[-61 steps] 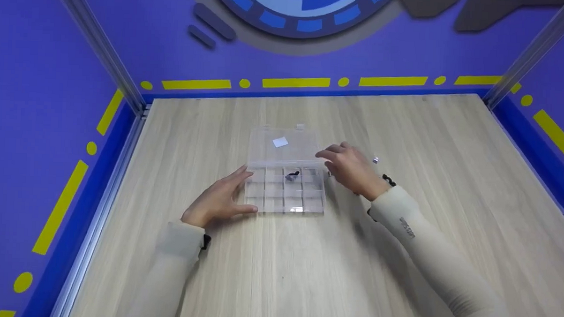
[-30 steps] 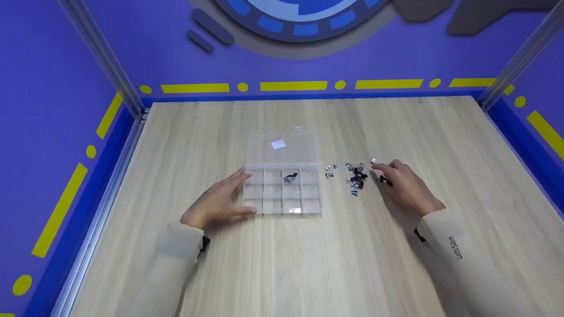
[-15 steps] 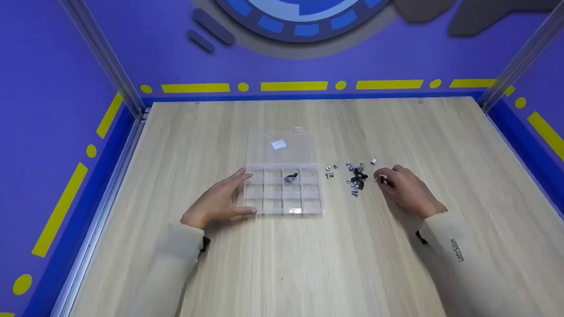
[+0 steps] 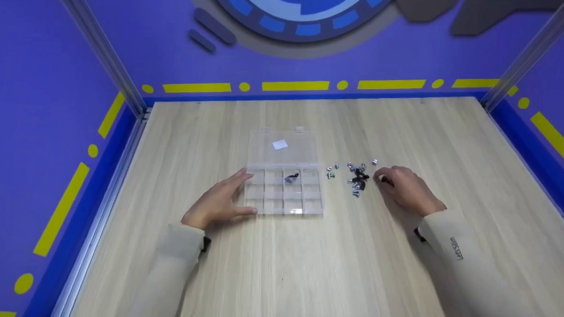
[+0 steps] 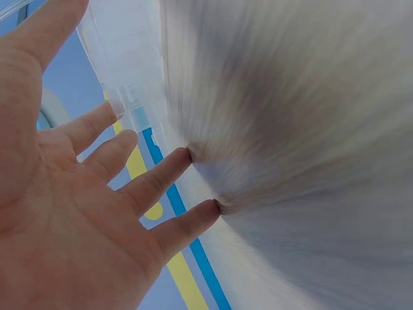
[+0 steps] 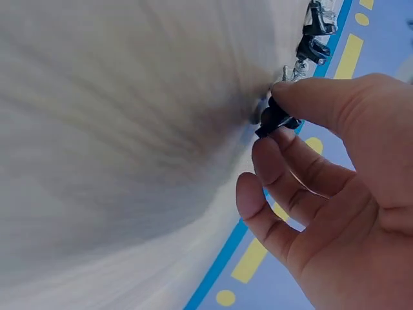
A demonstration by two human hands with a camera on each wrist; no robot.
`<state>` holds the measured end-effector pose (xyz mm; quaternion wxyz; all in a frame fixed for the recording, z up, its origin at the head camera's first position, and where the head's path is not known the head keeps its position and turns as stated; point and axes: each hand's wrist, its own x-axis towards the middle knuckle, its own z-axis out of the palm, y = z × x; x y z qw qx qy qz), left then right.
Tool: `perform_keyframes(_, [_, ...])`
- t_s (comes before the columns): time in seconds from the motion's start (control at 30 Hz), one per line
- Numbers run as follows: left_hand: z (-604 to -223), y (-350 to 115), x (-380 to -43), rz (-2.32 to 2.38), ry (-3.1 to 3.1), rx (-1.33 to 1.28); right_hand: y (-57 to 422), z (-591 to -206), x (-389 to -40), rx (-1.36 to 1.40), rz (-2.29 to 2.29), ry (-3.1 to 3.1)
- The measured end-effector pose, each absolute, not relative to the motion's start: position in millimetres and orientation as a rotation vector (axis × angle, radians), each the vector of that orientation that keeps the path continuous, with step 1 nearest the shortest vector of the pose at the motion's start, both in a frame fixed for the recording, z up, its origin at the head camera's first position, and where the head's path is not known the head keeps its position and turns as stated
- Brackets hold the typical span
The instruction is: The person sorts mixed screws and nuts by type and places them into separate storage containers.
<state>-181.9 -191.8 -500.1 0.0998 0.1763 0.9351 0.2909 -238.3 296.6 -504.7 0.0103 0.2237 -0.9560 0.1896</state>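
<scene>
A clear plastic compartment box [image 4: 274,194] stands with its lid [image 4: 263,148] folded back. One small black piece [image 4: 292,177] lies in a back-row compartment. My left hand [image 4: 219,199] rests along the box's left side, its fingers spread and straight; in the left wrist view, two fingertips [image 5: 184,155] touch the tabletop. To the right of the box lies a loose pile of small silvery screws [image 4: 356,193] and black pieces [image 4: 360,175]. Just right of that pile, my right hand [image 4: 410,189] pinches a small black wing-like piece [image 6: 276,118] between thumb and fingers, close to the tabletop.
The wood-grain table [image 4: 278,271] is bounded by blue-purple panels [image 4: 313,68] at the back and both sides. Several single screws [image 4: 330,175] lie between box and pile, and another screw [image 4: 374,161] sits behind it. A white label [image 4: 279,144] is on the lid.
My right hand has moved from the box's right edge to the right side of the pile, uncovering it. Its fingers have closed on a black piece there. The left hand has stayed put.
</scene>
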Motion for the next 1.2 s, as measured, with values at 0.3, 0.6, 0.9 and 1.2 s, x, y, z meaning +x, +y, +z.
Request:
perform_keyframes(0.3, [-500.4,-192.4,-182.7,0.859,2.765,0.525,293.0,-493.2,-241.9,0.664,0.630,-2.918])
perform_keyframes(0.6, [-499.4,-194.4,-182.7,0.888,2.770,0.539,279.5,-481.4,-248.2,0.728,0.646,-2.848])
perform_keyframes(0.9, [-500.1,-194.1,-181.8,0.893,2.762,0.534,250.1,-464.8,-255.5,0.833,0.643,-2.821])
perform_keyframes(1.2, [-499.8,-190.5,-181.5,0.874,2.769,0.528,209.1,-448.5,-264.4,0.866,0.671,-2.838])
